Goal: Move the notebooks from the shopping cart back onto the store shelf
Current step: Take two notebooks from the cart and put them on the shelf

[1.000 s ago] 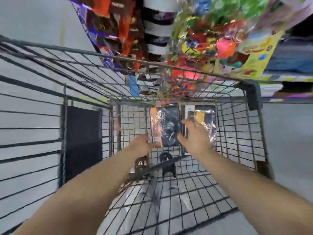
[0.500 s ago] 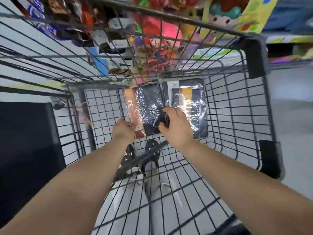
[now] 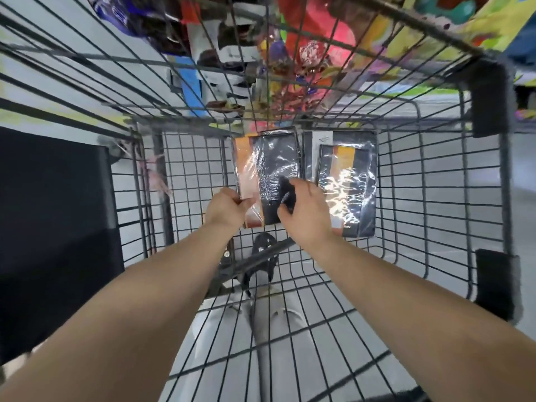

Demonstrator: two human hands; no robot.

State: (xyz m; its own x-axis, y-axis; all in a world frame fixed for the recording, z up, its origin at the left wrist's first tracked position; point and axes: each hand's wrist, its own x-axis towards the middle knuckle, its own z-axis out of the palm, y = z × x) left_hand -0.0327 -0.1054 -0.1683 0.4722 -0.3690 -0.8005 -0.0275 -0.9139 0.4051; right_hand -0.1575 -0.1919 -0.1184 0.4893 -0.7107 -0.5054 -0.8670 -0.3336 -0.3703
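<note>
The left hand (image 3: 227,208) pinches the near left edge of a notebook (image 3: 275,161), at its orange band. The right hand (image 3: 307,216) grips the same notebook at its near right edge, fingers curled onto the dark cover. Both hands hold 1 item; neither is free.

The notebook sits at the far end of the cart (image 3: 490,100), left of centre. A second notebook (image 3: 348,181) sits just beside it on the right, towards the far right corner. It may be a stack of 2; this cannot be confirmed. Whether the notebooks lie flat on the wire bottom or lean on the end wall cannot be told.

Handling, as judged: the notebook is light and fairly stiff. Its clear film wrap is glossy and likely slippery, and loose film can snag on the wire. Take hold at the 2 long edges, gripping the cover through the film and not the film alone. Lift clear of the wire before carrying.

The cart bottom is open mesh; a wheel (image 3: 262,248) and the grey floor (image 3: 522,169) show through it. A black panel (image 3: 52,227) covers the left side. Beyond the far rim, the shelf (image 3: 526,81) carries coloured packs (image 3: 490,15).
</note>
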